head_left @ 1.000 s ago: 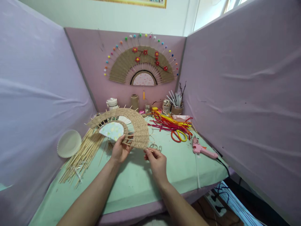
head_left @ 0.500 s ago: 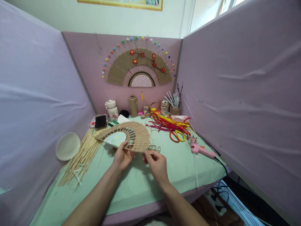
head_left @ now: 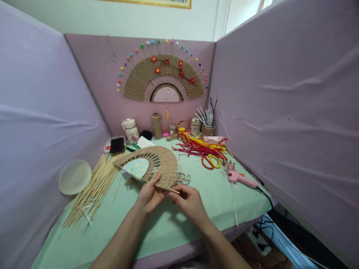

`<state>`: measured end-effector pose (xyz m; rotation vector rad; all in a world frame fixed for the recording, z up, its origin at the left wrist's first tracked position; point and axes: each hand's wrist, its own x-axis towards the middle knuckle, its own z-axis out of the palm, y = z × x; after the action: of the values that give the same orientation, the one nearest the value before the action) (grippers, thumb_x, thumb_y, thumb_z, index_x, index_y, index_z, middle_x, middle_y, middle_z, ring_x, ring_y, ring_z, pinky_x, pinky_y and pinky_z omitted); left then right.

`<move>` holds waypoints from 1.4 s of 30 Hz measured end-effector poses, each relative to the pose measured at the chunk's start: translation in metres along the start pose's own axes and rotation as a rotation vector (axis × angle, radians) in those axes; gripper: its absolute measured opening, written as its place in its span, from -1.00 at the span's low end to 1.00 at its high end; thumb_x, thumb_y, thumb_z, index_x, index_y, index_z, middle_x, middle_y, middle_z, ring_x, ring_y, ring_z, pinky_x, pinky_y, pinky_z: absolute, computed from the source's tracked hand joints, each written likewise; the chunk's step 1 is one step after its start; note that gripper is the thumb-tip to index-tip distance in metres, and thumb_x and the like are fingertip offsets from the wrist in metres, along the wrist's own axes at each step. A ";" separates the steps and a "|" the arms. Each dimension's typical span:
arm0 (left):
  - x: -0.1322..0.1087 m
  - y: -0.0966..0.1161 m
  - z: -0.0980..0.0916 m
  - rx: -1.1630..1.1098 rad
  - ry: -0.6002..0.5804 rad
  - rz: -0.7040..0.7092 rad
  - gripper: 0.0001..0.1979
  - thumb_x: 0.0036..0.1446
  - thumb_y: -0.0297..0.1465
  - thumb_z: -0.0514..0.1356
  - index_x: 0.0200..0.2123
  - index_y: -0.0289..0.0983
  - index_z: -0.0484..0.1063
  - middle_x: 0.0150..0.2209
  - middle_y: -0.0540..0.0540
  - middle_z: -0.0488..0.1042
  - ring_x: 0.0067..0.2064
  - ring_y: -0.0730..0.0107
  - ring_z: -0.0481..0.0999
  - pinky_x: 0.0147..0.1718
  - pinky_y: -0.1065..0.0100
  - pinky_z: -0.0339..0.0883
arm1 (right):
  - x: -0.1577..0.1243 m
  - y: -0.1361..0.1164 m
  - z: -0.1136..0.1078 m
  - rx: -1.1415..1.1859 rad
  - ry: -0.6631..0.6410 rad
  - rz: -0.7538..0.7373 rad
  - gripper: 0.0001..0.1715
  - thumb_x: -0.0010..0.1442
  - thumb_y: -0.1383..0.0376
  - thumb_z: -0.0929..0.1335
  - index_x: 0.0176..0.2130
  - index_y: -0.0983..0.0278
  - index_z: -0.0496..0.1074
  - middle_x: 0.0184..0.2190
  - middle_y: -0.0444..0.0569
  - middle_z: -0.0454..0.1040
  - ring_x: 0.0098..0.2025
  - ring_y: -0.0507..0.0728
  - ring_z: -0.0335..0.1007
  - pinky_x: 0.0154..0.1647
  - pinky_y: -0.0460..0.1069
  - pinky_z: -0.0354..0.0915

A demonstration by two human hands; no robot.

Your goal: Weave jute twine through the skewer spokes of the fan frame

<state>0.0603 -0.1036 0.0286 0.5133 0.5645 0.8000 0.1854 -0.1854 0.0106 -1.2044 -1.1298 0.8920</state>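
Note:
A woven twine fan (head_left: 165,160) with thin wooden ribs and a pale patterned half-round centre is held tilted over the table. My left hand (head_left: 153,192) grips its lower edge, thumb on top and fingers underneath. My right hand (head_left: 189,200) is closed at the fan's near right corner, beside a stick end that pokes out past the weave. Its fingertips are partly hidden, so whether they pinch twine or the fan's edge is unclear. Loose curled twine (head_left: 183,178) lies just beyond the right hand.
Bamboo sticks (head_left: 92,190) and a white scalloped dish (head_left: 75,177) lie at left. Red and yellow pipe cleaners (head_left: 196,145), scissors (head_left: 208,161) and a pink glue gun (head_left: 241,179) are at right. Jars and a twine spool (head_left: 157,126) stand behind; a finished fan (head_left: 165,76) hangs above.
The fan's near right corner has come lower and closer to me. Both hands have shifted slightly down and right with it, and the right hand has turned, its fingers now at the corner's underside.

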 end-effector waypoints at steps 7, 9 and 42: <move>-0.019 0.003 -0.016 -0.023 -0.045 -0.148 -0.40 0.28 -0.42 0.02 0.33 -0.20 -0.10 -0.09 -0.29 0.55 -0.09 -0.05 0.56 -0.22 -0.03 0.47 | 0.017 0.011 -0.043 -0.088 -0.003 0.056 -0.87 0.02 0.27 0.41 -0.38 0.29 0.47 -0.47 -0.10 0.47 -0.42 0.05 0.35 -0.38 -0.06 0.27; -0.022 0.002 -0.020 -0.036 -0.070 -0.182 -0.41 0.29 -0.39 0.01 0.33 -0.21 -0.11 -0.08 -0.30 0.55 -0.09 -0.09 0.56 -0.25 -0.04 0.48 | 0.022 0.018 -0.042 -0.029 0.036 -0.005 -0.78 0.06 0.25 0.40 -0.24 0.26 0.45 -0.26 -0.02 0.50 -0.22 0.11 0.41 -0.19 -0.01 0.32; -0.031 -0.001 -0.037 -0.010 -0.152 -0.229 -0.33 0.27 -0.44 0.03 0.34 0.05 -0.20 0.05 -0.25 0.47 -0.12 0.04 0.58 -0.28 0.00 0.51 | 0.035 0.021 -0.043 0.049 -0.381 0.038 -0.72 0.13 0.11 0.38 -0.43 0.28 0.43 -0.41 -0.10 0.46 -0.32 0.07 0.36 -0.19 -0.02 0.24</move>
<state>0.0191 -0.1204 0.0089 0.4860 0.4686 0.5408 0.2368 -0.1592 -0.0034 -1.0432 -1.3804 1.2065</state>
